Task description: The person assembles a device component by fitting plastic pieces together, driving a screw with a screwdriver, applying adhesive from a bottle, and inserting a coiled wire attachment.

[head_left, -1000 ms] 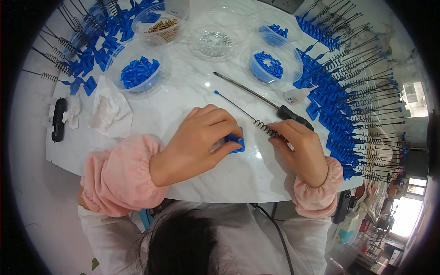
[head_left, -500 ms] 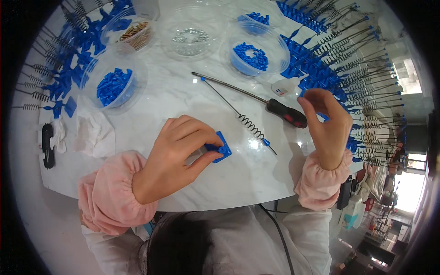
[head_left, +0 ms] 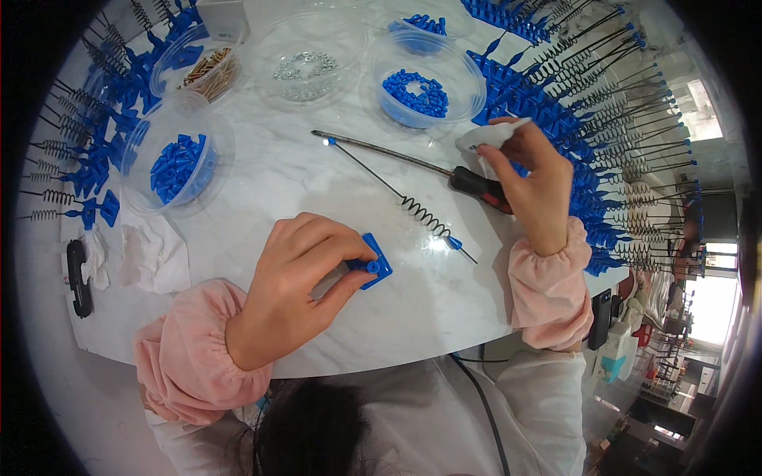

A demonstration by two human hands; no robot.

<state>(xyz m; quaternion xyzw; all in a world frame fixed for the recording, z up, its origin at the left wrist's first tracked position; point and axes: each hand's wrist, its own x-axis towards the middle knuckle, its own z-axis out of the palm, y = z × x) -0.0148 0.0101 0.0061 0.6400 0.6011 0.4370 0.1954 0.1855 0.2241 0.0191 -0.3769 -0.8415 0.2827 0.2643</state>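
Note:
My left hand (head_left: 298, 282) pinches a blue plastic part (head_left: 379, 263) with a flat base and a small round socket, low over the table in front of me. In my right hand (head_left: 536, 178) is a small white squeeze bottle (head_left: 486, 138), its pointed nozzle toward the upper right. Between the hands lies a thin black rod with a coil spring (head_left: 421, 213), a blue cone near its lower end and a small blue tip at the other. Beyond it a screwdriver (head_left: 476, 185) with a black and red handle lies partly behind my right hand.
Along the back stand clear tubs of blue cones (head_left: 176, 166), brass-coloured pins (head_left: 210, 73), metal nuts or rings (head_left: 305, 75) and short blue pieces (head_left: 417, 95). Blue parts with springs crowd the right edge (head_left: 556, 151) and left edge (head_left: 99, 166). Crumpled tissue (head_left: 155, 250) lies left.
My right hand has reached in to the left and taken hold of the white bottle, lifting and turning it. My left hand keeps its pinch on the blue part. The whole view has shifted slightly.

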